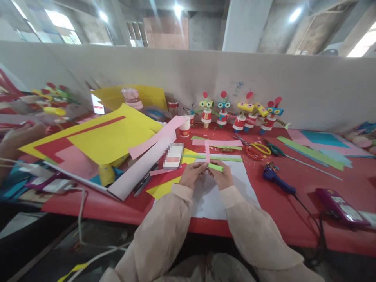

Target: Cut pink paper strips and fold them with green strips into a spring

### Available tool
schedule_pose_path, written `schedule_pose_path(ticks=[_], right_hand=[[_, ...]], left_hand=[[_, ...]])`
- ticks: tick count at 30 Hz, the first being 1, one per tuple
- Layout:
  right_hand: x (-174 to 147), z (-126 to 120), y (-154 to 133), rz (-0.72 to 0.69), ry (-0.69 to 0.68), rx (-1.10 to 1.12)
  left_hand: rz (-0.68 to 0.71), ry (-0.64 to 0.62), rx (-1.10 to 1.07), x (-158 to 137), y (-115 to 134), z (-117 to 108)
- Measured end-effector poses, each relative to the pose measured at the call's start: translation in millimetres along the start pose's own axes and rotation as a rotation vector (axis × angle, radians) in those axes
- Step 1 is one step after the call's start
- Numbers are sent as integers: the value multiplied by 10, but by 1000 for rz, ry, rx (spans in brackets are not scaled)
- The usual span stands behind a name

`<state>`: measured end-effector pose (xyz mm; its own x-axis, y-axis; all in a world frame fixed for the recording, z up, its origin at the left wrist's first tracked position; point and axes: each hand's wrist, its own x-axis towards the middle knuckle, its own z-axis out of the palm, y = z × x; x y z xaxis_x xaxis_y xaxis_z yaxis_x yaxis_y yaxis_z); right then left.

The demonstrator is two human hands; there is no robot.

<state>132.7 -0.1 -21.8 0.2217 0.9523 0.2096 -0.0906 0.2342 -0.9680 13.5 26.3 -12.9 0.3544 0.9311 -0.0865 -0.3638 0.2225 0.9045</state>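
Over white paper sheets [237,184], my two hands meet with a narrow pink paper strip [207,150] and a short green paper strip [215,167] between them. The pink strip points away from me; the green one lies across it toward the right. My left hand [192,173] is closed, its fingertips pinching the strips where they meet. My right hand [222,176] is closed around the green strip from the other side. How the strips join is hidden by my fingers. Just beyond lie a wide pink strip [229,143] and a small folded green paper spring [226,150].
Scissors [258,149], pliers [273,147] and a blue glue gun [277,180] with its cord lie to the right. Several paper-cup figures [223,115] and a paper cup [185,127] stand behind. Yellow sheets [108,135] pile up at left, near another person's hand [22,137].
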Motion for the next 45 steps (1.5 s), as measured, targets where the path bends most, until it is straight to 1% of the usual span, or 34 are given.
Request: schedule_pose_path(ticks=[8, 12, 14, 18, 23, 28, 32, 34, 36, 39, 45], right_hand=[[-18, -5, -20, -55, -53, -57], [-33, 30, -28, -64, -110, 26], [-36, 56, -28, -54, -110, 83], [-23, 78, -28, -9, -46, 101], [-1, 49, -37, 26, -48, 99], [9, 50, -29, 43, -40, 132], [19, 45, -5, 92, -35, 175], [29, 33, 8, 122, -56, 208], [38, 19, 11, 143, -77, 219], [42, -2, -14, 171, -68, 205], [23, -34, -79, 234, -74, 230]], left_hand=[[59, 37, 14, 3, 5, 14], [86, 73, 24, -6, 6, 30], [100, 85, 8, -7, 2, 32], [83, 52, -37, -3, -10, 21], [42, -11, -116, 17, -35, 3], [134, 9, -126, 18, -31, -7], [167, -76, -40, -10, 9, -6], [157, -86, -26, -21, 23, -7], [130, -57, -28, -25, 31, -10], [84, -10, -10, -28, 44, -18], [50, 17, -1, -56, 94, -11]])
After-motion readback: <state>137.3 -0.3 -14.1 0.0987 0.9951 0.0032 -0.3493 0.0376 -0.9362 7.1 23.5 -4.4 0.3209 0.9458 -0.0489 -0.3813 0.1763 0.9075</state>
